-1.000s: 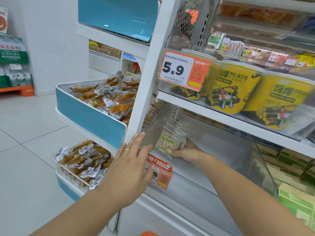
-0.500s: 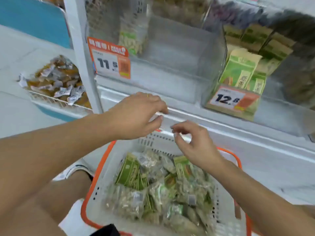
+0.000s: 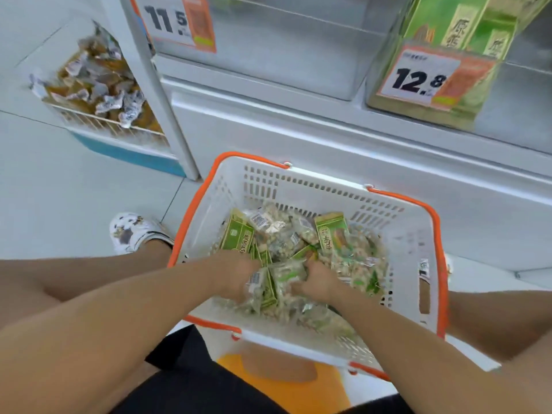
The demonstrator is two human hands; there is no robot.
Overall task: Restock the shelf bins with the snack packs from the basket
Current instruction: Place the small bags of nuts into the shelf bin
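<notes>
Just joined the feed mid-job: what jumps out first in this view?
A white plastic basket with orange rim and handles sits low at centre, heaped with green and clear snack packs. Both hands are buried in the heap, left hand beside right hand. Above, orange price tags read 11.5 and 12.8.

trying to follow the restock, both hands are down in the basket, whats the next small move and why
Probably lift a few snack packs toward the clear bin tagged 11.5: left hand and right hand are buried among them in the basket.
</notes>
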